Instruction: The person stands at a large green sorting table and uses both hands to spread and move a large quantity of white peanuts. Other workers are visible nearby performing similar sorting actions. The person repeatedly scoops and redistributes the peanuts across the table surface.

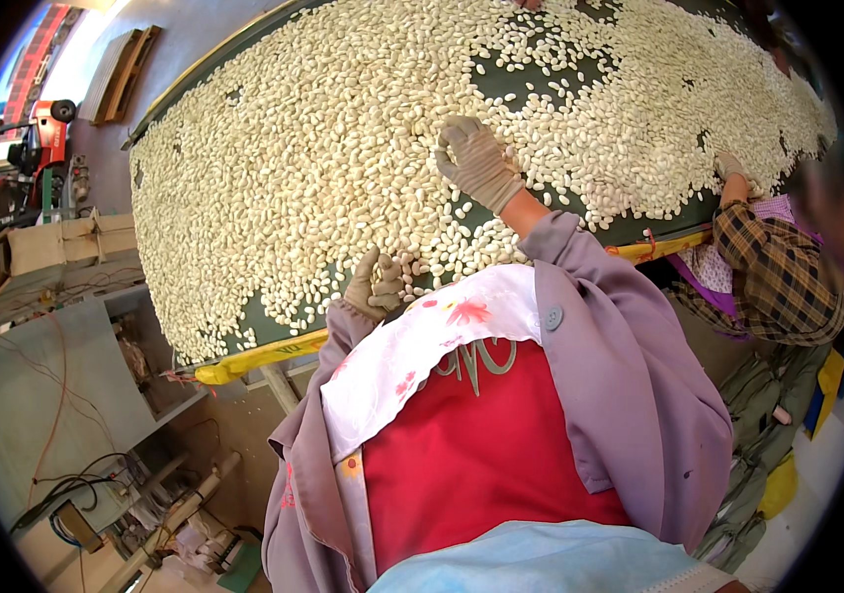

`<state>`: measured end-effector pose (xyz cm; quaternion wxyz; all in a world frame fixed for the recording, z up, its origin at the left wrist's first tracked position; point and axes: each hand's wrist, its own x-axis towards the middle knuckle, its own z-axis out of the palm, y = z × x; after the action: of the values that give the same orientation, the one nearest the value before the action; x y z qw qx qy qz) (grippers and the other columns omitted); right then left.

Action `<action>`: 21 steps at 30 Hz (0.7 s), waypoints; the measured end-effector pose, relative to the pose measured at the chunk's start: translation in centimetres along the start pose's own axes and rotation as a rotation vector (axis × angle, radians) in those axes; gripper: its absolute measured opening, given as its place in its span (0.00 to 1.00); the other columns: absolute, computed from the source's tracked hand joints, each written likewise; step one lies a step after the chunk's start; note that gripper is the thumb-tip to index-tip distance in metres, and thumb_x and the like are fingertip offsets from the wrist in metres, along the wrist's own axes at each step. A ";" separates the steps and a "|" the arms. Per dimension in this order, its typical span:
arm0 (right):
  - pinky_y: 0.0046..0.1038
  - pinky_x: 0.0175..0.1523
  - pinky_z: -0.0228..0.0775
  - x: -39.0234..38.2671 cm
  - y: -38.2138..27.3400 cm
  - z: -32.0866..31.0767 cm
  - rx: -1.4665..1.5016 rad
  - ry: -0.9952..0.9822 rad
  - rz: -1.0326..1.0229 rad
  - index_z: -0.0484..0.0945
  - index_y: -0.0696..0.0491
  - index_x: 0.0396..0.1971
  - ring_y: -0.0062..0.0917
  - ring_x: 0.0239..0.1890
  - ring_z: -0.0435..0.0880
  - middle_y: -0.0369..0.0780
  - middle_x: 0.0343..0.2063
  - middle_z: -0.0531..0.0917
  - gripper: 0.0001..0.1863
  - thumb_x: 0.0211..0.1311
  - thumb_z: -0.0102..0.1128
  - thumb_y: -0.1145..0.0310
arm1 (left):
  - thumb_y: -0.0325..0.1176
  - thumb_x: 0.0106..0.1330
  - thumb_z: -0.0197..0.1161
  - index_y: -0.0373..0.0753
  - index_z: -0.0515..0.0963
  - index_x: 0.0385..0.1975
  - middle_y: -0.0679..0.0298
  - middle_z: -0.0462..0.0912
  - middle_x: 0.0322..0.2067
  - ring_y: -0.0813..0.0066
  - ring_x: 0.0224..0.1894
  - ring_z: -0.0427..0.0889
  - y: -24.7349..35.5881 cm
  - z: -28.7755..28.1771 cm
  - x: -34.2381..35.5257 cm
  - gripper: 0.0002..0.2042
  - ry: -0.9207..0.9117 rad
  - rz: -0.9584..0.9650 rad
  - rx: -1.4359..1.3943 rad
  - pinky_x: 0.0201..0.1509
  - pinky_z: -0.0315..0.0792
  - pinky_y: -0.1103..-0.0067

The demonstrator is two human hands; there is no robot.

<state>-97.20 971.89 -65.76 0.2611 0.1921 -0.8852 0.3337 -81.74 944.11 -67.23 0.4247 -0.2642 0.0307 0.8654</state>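
Observation:
White beans (294, 178) lie spread in a thick layer over a long dark green sorting belt (531, 84). My right hand (481, 163), in a beige work glove, reaches over the middle of the layer. Its thumb and forefinger are bent together in a pinch, and what they may hold is hidden. Close to the near edge, my left hand (375, 284), gloved alike, rests low among the beans with its fingers curled in. Whether a bean sits inside it cannot be made out. Dark patches of belt show between the beans.
At the right, a co-worker in a checked sleeve (788, 267) has a gloved hand (731, 168) on the beans. Yellow edging (264, 358) runs along the belt's near side. A grey metal cabinet (46, 385) with loose wires stands left; beyond are a red forklift (42, 138) and wooden pallets (126, 74).

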 end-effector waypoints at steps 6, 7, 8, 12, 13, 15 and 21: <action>0.38 0.50 0.72 -0.9 1.0 -1.0 0.056 -0.055 0.019 0.74 0.52 0.31 0.38 0.42 0.77 0.42 0.39 0.78 0.09 0.50 0.64 0.69 | 0.54 0.72 0.51 0.43 0.80 0.33 0.63 0.81 0.30 0.87 0.13 0.61 -1.4 1.7 1.7 0.20 -0.027 -0.030 -0.007 0.11 0.55 0.93; 0.38 0.50 0.72 -1.1 1.2 -0.8 0.054 -0.112 0.030 0.74 0.52 0.31 0.38 0.42 0.77 0.42 0.38 0.78 0.09 0.51 0.63 0.67 | 0.54 0.72 0.51 0.43 0.80 0.32 0.63 0.81 0.30 0.87 0.13 0.61 -1.7 2.1 2.1 0.20 -0.007 -0.028 0.002 0.11 0.55 0.93; 0.38 0.50 0.71 -0.9 1.1 -0.4 0.060 -0.170 0.034 0.75 0.53 0.31 0.38 0.41 0.78 0.43 0.37 0.78 0.09 0.52 0.63 0.66 | 0.54 0.71 0.51 0.42 0.79 0.36 0.62 0.82 0.31 0.87 0.13 0.61 -1.8 2.0 2.0 0.20 0.006 -0.018 -0.011 0.11 0.56 0.93; 0.39 0.52 0.72 0.5 1.0 1.9 0.038 -0.519 0.051 0.80 0.52 0.36 0.38 0.42 0.79 0.43 0.37 0.80 0.11 0.57 0.61 0.62 | 0.54 0.71 0.53 0.41 0.79 0.35 0.61 0.81 0.30 0.87 0.14 0.62 -2.3 0.7 2.7 0.20 -0.068 0.004 -0.049 0.11 0.56 0.92; 0.39 0.52 0.73 1.0 1.0 2.8 0.031 -0.604 0.061 0.81 0.52 0.37 0.37 0.42 0.79 0.42 0.38 0.81 0.11 0.58 0.60 0.62 | 0.54 0.70 0.53 0.41 0.79 0.34 0.61 0.81 0.30 0.86 0.14 0.62 -2.4 0.8 2.9 0.20 -0.066 -0.008 -0.050 0.11 0.56 0.92; 0.37 0.55 0.73 3.0 -0.6 4.6 0.061 -0.758 0.092 0.81 0.51 0.42 0.35 0.45 0.80 0.42 0.40 0.82 0.13 0.62 0.58 0.62 | 0.54 0.70 0.54 0.42 0.80 0.30 0.61 0.82 0.30 0.86 0.14 0.62 -2.8 1.6 3.2 0.20 -0.061 -0.029 -0.056 0.10 0.55 0.92; 0.41 0.60 0.69 6.1 -1.8 13.0 0.165 -1.055 0.203 0.73 0.51 0.56 0.40 0.53 0.78 0.47 0.47 0.80 0.20 0.67 0.47 0.60 | 0.53 0.69 0.56 0.47 0.82 0.28 0.67 0.83 0.25 0.87 0.13 0.61 -3.8 2.4 4.1 0.18 0.022 0.059 0.001 0.08 0.54 0.92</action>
<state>-105.40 960.62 -69.61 -0.2681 0.2667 -0.8811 0.2839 -81.96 950.10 -66.51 0.3988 -0.2725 0.0433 0.8746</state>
